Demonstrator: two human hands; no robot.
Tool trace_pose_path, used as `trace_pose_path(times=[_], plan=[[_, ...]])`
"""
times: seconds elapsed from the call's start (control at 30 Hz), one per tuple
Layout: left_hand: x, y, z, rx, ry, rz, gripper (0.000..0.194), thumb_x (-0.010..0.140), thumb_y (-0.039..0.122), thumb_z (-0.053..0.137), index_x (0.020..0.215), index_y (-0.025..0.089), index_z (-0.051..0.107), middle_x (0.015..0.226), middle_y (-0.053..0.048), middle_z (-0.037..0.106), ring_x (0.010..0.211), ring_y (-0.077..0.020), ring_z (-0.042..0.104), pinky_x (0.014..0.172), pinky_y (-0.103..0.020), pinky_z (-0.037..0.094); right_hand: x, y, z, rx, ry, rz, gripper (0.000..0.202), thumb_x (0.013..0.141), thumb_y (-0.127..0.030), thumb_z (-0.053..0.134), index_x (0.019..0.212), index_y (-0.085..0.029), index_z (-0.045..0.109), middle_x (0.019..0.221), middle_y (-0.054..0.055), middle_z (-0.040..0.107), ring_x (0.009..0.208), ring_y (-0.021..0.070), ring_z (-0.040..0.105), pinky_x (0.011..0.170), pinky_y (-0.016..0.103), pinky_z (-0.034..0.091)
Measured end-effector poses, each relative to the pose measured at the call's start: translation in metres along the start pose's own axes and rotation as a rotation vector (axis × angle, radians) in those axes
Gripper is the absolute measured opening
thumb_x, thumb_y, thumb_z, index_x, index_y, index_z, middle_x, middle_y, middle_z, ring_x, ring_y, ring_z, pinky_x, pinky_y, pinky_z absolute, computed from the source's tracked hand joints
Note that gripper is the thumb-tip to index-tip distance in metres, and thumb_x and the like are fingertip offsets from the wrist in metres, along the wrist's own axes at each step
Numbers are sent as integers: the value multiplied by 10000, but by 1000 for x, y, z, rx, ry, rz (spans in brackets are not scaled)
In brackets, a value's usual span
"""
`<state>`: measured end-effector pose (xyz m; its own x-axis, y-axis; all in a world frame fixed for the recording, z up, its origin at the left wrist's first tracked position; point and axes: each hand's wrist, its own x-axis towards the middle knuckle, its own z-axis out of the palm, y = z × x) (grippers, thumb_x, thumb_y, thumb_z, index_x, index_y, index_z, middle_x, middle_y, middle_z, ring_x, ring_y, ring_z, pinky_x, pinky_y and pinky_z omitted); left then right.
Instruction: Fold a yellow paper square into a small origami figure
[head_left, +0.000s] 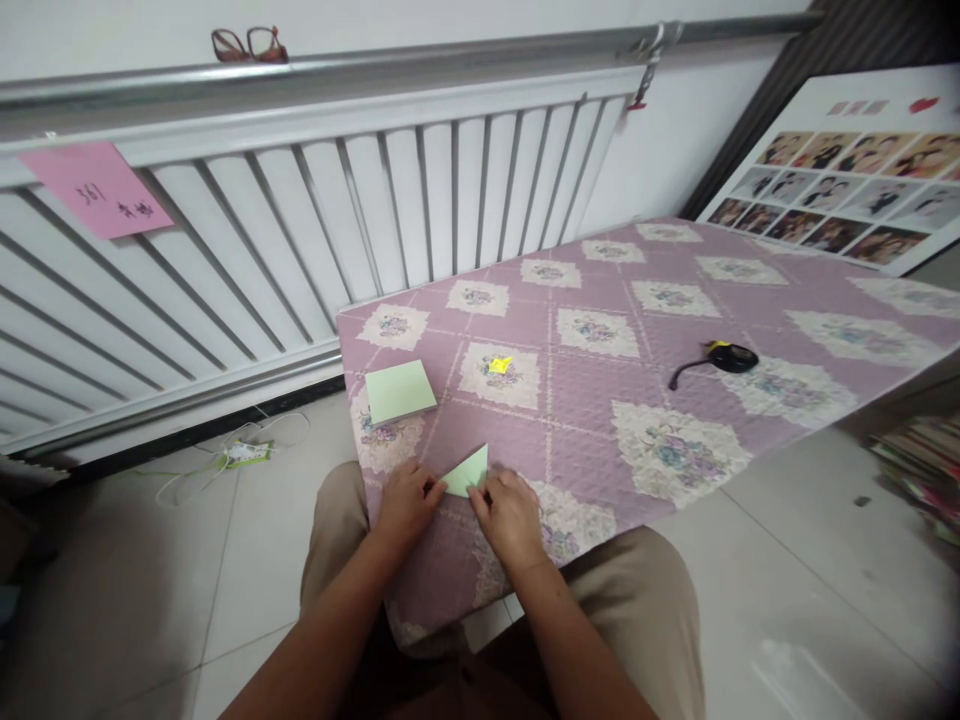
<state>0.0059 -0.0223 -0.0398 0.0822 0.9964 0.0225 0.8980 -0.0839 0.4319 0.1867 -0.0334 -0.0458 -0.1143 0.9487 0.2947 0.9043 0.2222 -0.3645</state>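
Note:
A pale green paper (468, 472), folded to a triangle, lies on the flowered tablecloth near its front edge. At the paper's left corner are the closed fingertips of my left hand (409, 500). My right hand (512, 510) holds its right side, thumb on the lower edge. Beyond my left hand rests a stack of square green paper (400, 391). A small yellow folded paper piece (500, 366) sits farther back on the cloth.
Right of the yellow piece, a black object with a curved tail (732, 358) lies on the tablecloth (585, 405). A photo board (847, 175) stands at the back right. Behind the table is a white radiator (442, 200), with glasses (250, 46) on the pipe above.

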Motion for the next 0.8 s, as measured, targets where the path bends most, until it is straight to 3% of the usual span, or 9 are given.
trace_pose_path(times=[0.8], plan=[[14,3,-12,120,-146,-3,210,848,366,579,766,181,635,827,-46,600,831,-203,545,747,-306,378,5,0,5,-20,-22,46,250,820,-340,612,610,-210,576,715,24,558,734,186,465,677,301,269]])
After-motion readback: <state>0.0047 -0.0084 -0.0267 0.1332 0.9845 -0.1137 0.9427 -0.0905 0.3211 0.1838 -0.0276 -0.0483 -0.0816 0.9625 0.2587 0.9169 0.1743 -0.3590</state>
